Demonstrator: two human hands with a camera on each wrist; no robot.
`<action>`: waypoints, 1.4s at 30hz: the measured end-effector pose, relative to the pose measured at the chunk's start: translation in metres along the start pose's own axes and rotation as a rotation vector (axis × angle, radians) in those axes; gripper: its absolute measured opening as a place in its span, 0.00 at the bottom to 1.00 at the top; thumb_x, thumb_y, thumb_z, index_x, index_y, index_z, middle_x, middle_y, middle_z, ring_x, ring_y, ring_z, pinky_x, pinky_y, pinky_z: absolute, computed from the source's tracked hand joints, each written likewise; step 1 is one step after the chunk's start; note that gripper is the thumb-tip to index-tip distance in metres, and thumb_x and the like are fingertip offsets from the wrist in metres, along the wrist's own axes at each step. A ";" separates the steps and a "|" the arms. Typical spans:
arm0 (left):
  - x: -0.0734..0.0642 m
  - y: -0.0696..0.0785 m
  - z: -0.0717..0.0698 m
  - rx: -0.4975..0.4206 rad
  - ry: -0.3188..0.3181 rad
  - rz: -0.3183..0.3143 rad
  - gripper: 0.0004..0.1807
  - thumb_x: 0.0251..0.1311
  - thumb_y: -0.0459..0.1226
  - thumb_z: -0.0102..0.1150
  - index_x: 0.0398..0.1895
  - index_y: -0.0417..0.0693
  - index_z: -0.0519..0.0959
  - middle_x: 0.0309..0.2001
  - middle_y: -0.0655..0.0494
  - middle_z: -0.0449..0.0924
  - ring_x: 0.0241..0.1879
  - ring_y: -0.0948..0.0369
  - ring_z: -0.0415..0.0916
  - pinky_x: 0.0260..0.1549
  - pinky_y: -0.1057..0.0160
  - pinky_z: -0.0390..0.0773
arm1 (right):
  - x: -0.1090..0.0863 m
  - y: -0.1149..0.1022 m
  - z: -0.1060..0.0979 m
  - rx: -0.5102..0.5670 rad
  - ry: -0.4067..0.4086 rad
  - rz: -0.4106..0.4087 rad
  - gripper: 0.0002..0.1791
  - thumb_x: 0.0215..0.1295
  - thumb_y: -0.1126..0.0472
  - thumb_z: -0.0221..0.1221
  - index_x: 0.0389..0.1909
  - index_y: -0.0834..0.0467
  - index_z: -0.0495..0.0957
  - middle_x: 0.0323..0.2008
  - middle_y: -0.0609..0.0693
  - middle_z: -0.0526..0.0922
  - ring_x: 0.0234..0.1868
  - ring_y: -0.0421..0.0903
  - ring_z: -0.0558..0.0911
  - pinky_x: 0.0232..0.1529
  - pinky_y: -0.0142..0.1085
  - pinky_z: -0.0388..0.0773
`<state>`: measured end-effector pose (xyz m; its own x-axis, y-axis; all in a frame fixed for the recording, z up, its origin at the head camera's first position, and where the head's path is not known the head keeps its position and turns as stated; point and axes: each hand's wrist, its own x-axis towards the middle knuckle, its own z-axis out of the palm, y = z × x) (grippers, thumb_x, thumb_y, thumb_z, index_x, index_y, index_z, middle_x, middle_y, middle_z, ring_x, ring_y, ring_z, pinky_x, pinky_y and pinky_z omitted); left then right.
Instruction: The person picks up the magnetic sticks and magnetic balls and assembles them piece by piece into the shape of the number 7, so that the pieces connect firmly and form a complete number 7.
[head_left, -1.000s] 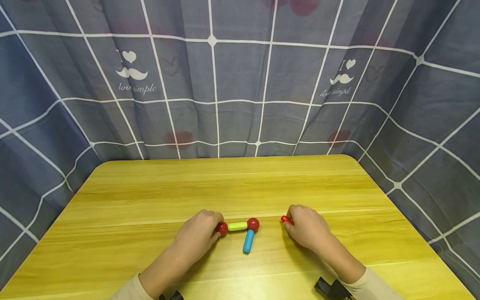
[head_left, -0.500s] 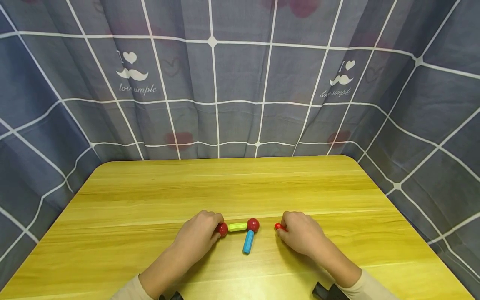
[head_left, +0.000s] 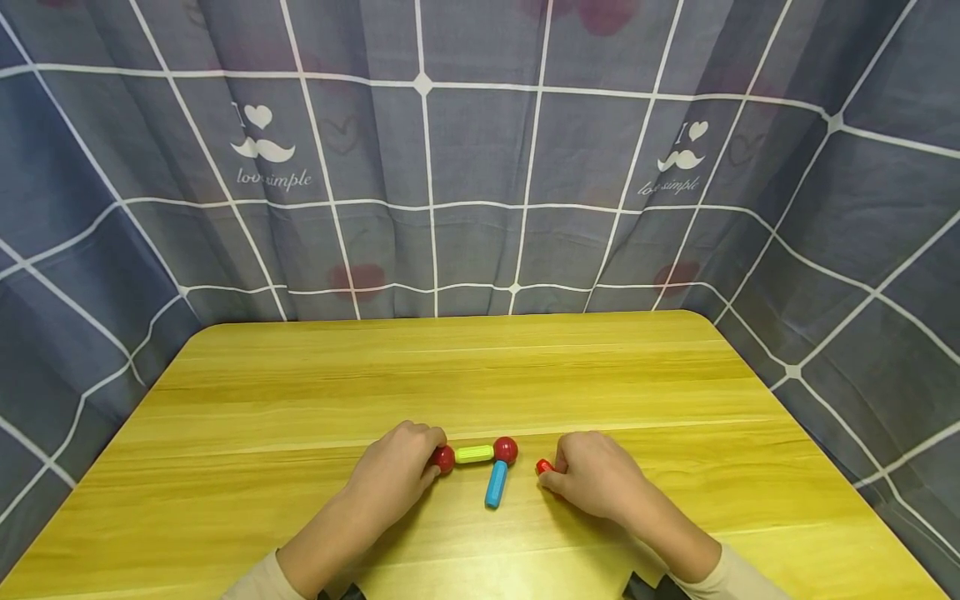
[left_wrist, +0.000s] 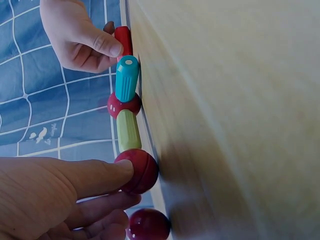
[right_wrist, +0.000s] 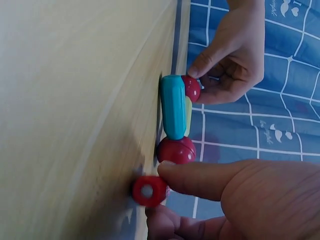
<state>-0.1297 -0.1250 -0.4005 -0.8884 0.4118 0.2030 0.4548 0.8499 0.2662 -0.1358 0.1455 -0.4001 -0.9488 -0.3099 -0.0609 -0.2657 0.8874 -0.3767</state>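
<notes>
My left hand (head_left: 393, 467) pinches a red ball (left_wrist: 145, 171) at the left end of a toy magnetic-rod chain. From that ball a yellow-green rod (head_left: 474, 454) runs right to another red ball (head_left: 506, 450). A blue rod (head_left: 496, 485) extends from this second ball toward me. Right of the chain, my right hand (head_left: 596, 471) holds a short red magnetic rod (head_left: 543, 467) between thumb and fingers. Its end, with a silver dot, shows in the right wrist view. Space separates the red rod from the chain in the head view.
One more red ball (left_wrist: 149, 225) lies beside the left fingers in the left wrist view, hidden by the hand in the head view. The wood-patterned table (head_left: 450, 367) extends back to a grey-blue checked curtain (head_left: 480, 167), which also borders both sides.
My right hand has moved left and toward me with the red rod, bringing it closer to the chain. The left hand and the chain have stayed in place.
</notes>
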 end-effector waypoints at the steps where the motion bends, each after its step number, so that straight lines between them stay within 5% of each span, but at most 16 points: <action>1: 0.000 0.000 0.000 0.000 0.001 0.001 0.11 0.48 0.32 0.75 0.30 0.48 0.80 0.28 0.60 0.78 0.31 0.63 0.72 0.26 0.66 0.75 | -0.001 0.000 0.000 0.006 -0.008 -0.007 0.24 0.56 0.49 0.69 0.11 0.49 0.68 0.09 0.38 0.62 0.13 0.36 0.60 0.16 0.31 0.56; 27: 0.001 0.000 -0.001 -0.013 -0.018 -0.006 0.10 0.49 0.33 0.75 0.31 0.48 0.81 0.28 0.61 0.78 0.30 0.64 0.71 0.27 0.65 0.75 | -0.014 -0.023 0.012 0.085 -0.088 -0.151 0.24 0.57 0.47 0.68 0.09 0.47 0.68 0.07 0.35 0.62 0.12 0.33 0.59 0.13 0.28 0.54; 42: 0.000 0.000 -0.001 -0.019 -0.013 -0.003 0.10 0.49 0.33 0.75 0.30 0.48 0.81 0.27 0.61 0.77 0.31 0.63 0.73 0.27 0.65 0.76 | -0.020 -0.041 0.019 0.073 -0.138 -0.216 0.29 0.56 0.44 0.68 0.05 0.48 0.63 0.04 0.33 0.54 0.09 0.32 0.55 0.12 0.28 0.51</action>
<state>-0.1295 -0.1254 -0.3991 -0.8904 0.4137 0.1899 0.4532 0.8446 0.2851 -0.1028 0.1083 -0.4010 -0.8381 -0.5371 -0.0954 -0.4414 0.7705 -0.4599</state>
